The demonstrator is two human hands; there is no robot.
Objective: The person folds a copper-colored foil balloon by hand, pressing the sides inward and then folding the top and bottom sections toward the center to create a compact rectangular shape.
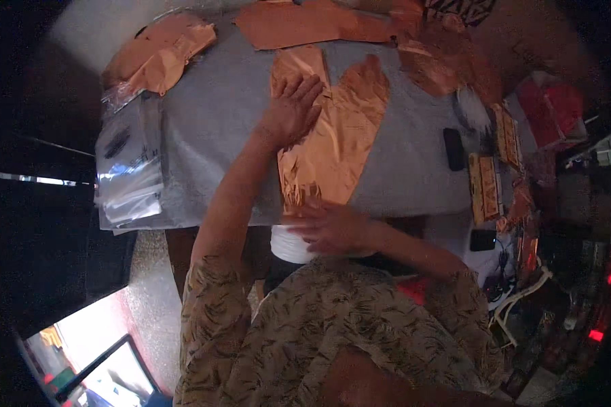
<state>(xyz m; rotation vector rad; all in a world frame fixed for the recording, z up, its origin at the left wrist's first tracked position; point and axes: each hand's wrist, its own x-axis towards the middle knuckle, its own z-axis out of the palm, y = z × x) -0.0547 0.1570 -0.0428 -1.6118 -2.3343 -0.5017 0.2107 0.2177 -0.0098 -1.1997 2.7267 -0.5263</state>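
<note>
Shiny copper-orange trousers [339,146] lie on the grey-covered table, their two legs pointing away from me and the gathered end near the front edge. My left hand [293,114] rests flat on the left leg, fingers stretched forward. At the near end, my right hand [336,229] hovers over or touches the gathered cloth; motion blurs it slightly, but its fingers look extended and apart. Whether its fingertips press on the cloth I cannot tell. Just below the table edge, partly behind my right hand, is a white rounded object [288,244] of unclear kind.
More copper-orange cloth lies at the back left [159,54], back middle [312,27] and back right [441,61]. Clear plastic bags [129,163] cover the table's left side. A dark phone-like object [453,149] and yellow patterned packets [484,188] lie on the right.
</note>
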